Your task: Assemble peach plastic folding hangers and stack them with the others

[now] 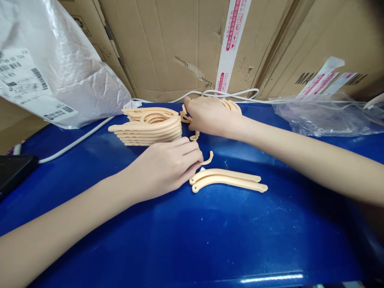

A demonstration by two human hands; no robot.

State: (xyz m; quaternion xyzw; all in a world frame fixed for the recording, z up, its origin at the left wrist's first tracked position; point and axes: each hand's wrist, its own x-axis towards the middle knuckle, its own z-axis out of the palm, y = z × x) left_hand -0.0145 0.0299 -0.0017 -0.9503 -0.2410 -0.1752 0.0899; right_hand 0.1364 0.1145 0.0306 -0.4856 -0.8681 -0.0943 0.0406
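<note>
My left hand [172,165] is closed, fingers curled down near the table. A small peach plastic hanger hook [209,158] sticks out from under its fingertips. Just in front of this hand lie two curved hanger arms [228,179], side by side, with holes at their ends. Farther back, my right hand [210,116] reaches into a cluster of small peach hook pieces [186,116]; its fingers are bent inward, and what they grip is hidden. Another hook piece [195,137] shows below that hand. Left of it stands a neat stack of peach plastic hangers [150,127].
More peach curved parts [232,105] lie behind my right wrist. Cardboard boxes [168,48] wall off the back of the blue table [192,240]. A white cable [78,143], a labelled plastic mailer [60,72], a black device [18,172] and clear plastic film [324,116] lie around the edges.
</note>
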